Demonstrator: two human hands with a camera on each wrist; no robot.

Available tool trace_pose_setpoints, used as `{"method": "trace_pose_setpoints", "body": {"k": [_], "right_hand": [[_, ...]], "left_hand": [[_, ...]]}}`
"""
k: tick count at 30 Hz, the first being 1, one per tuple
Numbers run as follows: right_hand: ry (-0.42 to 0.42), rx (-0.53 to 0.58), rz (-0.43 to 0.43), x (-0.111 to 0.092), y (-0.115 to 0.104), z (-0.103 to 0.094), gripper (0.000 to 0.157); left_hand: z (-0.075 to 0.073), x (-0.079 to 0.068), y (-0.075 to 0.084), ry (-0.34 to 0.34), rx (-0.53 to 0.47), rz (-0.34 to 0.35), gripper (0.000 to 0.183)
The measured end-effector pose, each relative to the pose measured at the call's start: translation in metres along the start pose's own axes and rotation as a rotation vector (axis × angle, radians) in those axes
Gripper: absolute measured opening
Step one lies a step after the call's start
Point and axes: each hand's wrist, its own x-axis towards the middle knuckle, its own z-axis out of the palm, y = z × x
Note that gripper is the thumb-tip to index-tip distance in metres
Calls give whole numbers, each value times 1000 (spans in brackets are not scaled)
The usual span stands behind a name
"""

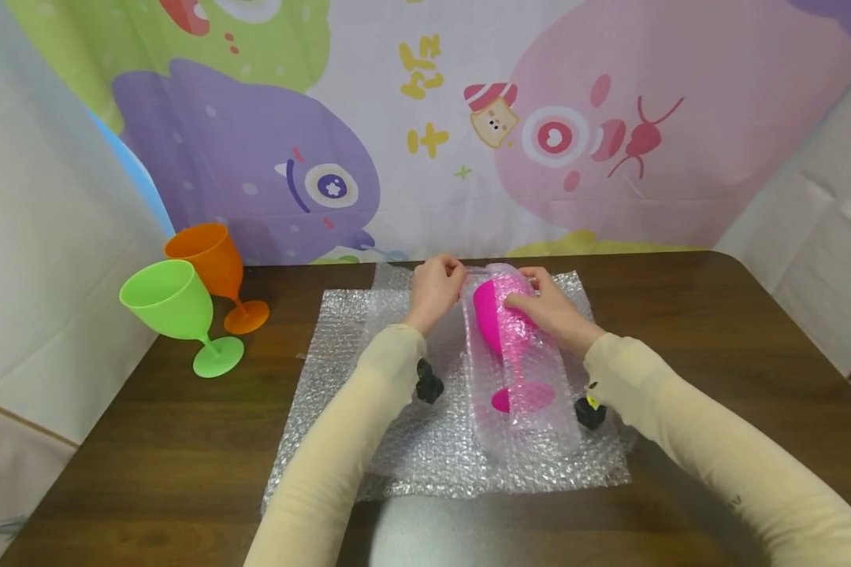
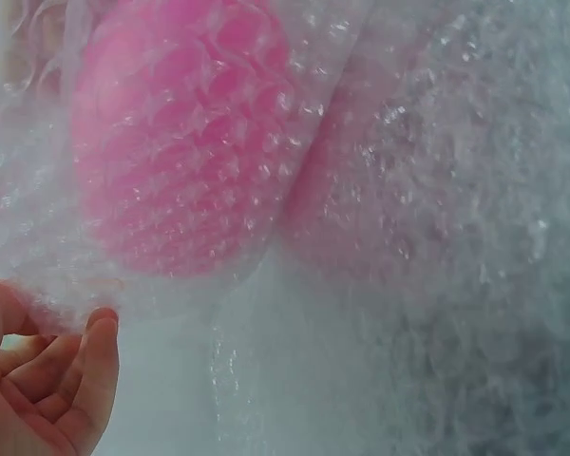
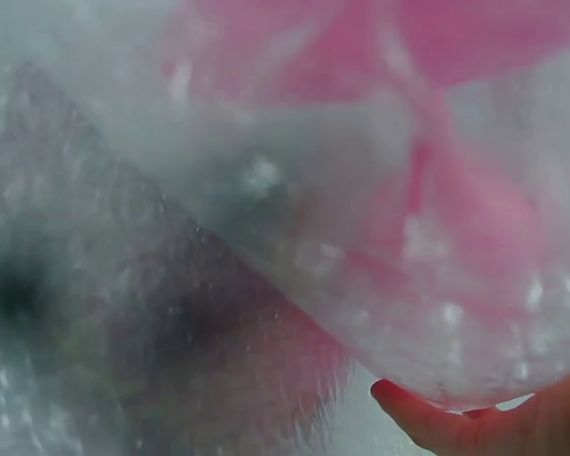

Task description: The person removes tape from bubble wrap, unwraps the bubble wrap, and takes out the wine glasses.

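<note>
A pink plastic goblet point(image 1: 488, 316) lies with its bowl toward the far side, partly covered by a layer of bubble wrap point(image 1: 518, 429). My right hand point(image 1: 555, 309) grips its bowl through the wrap from the right. At the far edge, left of the bowl, my left hand point(image 1: 436, 290) pinches the border of the wrap between thumb and fingers. The left wrist view shows that pinch and the pink bowl point(image 2: 180, 142) behind bubbles. In the right wrist view, blurred plastic covers the goblet, and only part of the right hand point(image 3: 484, 423) appears.
A large sheet of bubble wrap point(image 1: 326, 378) lies beneath on the dark wooden table point(image 1: 135, 449). To the left stand a green goblet point(image 1: 173, 303) and an orange goblet point(image 1: 216, 264). Behind the table hangs a cartoon-printed cloth point(image 1: 432, 197).
</note>
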Motion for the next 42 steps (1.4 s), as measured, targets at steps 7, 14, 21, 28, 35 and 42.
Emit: {"method": "trace_pose_setpoints", "body": {"k": [7, 14, 21, 28, 35, 42], "right_hand": [[-11, 29, 5, -1, 6, -5, 64], [-11, 28, 24, -1, 8, -6, 61], [31, 56, 35, 0, 10, -10, 57], [16, 65, 56, -5, 9, -15, 56], [65, 86, 12, -6, 10, -17, 55], [112, 130, -5, -6, 15, -21, 51]], "left_hand": [[-2, 1, -3, -15, -14, -26, 18], [-3, -1, -6, 6, -49, -3, 18], [-7, -2, -9, 31, -83, -13, 18], [-11, -2, -9, 23, -47, -18, 17], [-12, -2, -14, 67, 46, -1, 12], [-13, -2, -20, 71, 63, 15, 18]]}}
